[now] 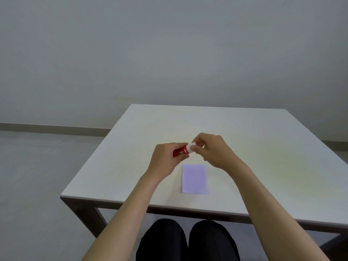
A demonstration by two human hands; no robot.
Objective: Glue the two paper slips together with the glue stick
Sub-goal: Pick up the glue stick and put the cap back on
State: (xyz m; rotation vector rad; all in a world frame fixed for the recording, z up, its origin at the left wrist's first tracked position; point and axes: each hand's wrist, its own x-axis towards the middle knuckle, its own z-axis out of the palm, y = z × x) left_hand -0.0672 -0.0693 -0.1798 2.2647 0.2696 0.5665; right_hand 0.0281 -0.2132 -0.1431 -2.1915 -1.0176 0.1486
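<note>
A red glue stick (181, 152) with a white end is held level above the table. My left hand (165, 159) grips its red body. My right hand (212, 149) pinches the white end with thumb and fingertips; I cannot tell whether that end is a cap. A pale purple paper slip (194, 178) lies flat on the table just in front of both hands, nearer to me. Only one purple rectangle shows; a second slip cannot be made out apart from it.
The white table (263, 147) has a dark frame, with its left edge running diagonally and its near edge above my knees (188, 240). Grey floor lies to the left and a plain wall stands behind.
</note>
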